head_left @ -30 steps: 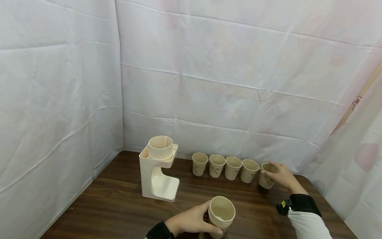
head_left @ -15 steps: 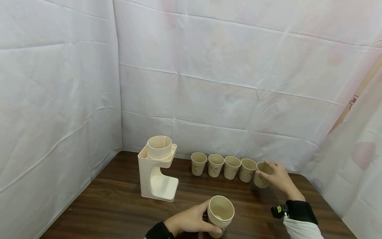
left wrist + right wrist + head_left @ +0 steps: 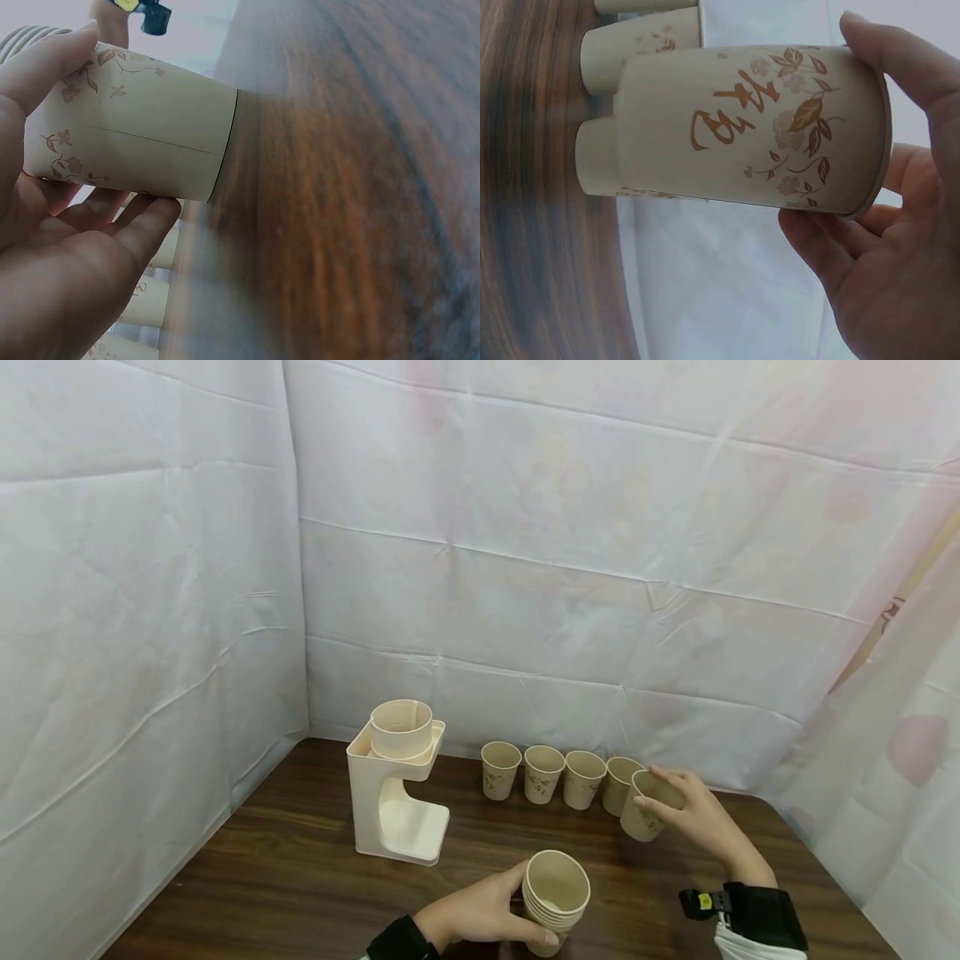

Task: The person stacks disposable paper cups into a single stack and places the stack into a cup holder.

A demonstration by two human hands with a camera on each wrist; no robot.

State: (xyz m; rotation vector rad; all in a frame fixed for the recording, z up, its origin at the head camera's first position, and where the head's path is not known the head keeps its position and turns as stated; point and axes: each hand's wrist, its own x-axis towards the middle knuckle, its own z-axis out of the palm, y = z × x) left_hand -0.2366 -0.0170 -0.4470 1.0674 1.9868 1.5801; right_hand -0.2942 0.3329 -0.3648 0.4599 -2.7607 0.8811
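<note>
My left hand (image 3: 491,910) grips a stack of nested paper cups (image 3: 556,893) near the front of the table. In the left wrist view, thumb and fingers wrap the lowest cup (image 3: 142,120), printed with brown flowers. At the right end of the cup row, my right hand (image 3: 697,818) holds a single paper cup (image 3: 640,818) near its rim. The right wrist view shows this cup (image 3: 742,127) between thumb and fingers, with brown writing and leaves. It partly hides the nearest cup of the row (image 3: 618,781). Three more paper cups (image 3: 541,775) stand upright to the left.
A cream plastic stand (image 3: 367,802) with a round holder (image 3: 402,731) on top sits left of the cups. White cloth (image 3: 465,610) hangs behind the dark wooden table (image 3: 285,877) and along both sides.
My right hand has drawn its cup leftward and slightly toward me, so it now overlaps the neighbouring cup in view. The left hand with its stack stays put.
</note>
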